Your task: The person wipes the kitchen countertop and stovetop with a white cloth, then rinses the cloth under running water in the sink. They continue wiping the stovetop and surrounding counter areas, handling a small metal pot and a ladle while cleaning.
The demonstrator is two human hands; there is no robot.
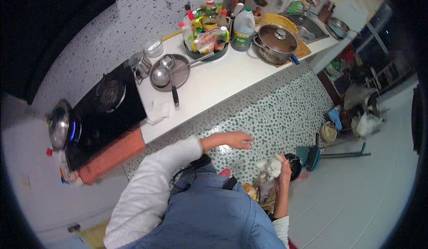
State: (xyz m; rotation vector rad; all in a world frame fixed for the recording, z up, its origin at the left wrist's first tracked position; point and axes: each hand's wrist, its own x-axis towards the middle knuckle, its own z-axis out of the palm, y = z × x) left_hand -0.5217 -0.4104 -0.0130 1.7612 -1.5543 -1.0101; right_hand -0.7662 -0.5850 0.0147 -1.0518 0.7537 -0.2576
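My left hand [239, 140] is over the tiled floor [267, 115], just off the counter's front, its fingers curled. Whether anything small is in it is unclear. Low on the right, my right hand [285, 172] grips a crumpled white thing [273, 166], a cloth or a bag; blur hides which. Directly beyond that hand is a round black container [294, 167], probably a bin. Below the white thing are bags [265, 190] with contents I cannot make out, partly covered by my forearm and apron [207, 212].
A lidded pan [59, 125] sits over a blue flame on the stove [107, 125]. The white counter [207, 81] bears a plate [182, 63] with ladles, a caddy of bottles [214, 55], a vinegar jug [243, 31] and a lidded pot [277, 45]. A dustpan [307, 157] lies right.
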